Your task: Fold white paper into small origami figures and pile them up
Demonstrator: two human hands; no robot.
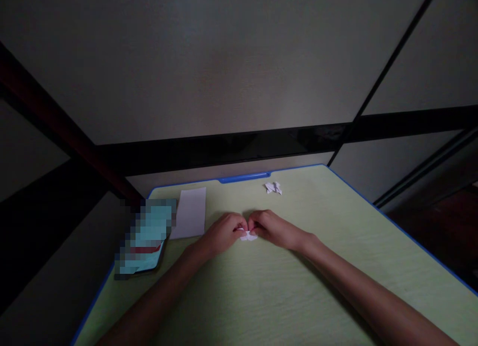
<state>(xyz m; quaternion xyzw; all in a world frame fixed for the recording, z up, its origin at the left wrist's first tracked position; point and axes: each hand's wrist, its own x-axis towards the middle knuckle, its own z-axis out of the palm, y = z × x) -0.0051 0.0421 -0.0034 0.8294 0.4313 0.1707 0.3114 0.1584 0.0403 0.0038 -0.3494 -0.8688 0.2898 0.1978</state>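
Between my two hands, close to the table surface, is a small piece of folded white paper (248, 236). My left hand (226, 230) pinches its left side, thumb against curled fingers. On the right side, my right hand (271, 228) pinches it in the same way, and the knuckles of both hands nearly touch. The fingers cover the paper's upper part, so its full shape is hidden. Farther back, a small folded white paper figure (274, 187) lies on the table, apart from both hands.
The pale green table (231, 301) has a blue edge and a blue raised strip (244, 177) at the back. A stack of white paper (189, 212) lies left of my hands, beside a tablet-like device (151, 241), partly pixelated. Wardrobe-like panels (224, 67) stand behind the table.
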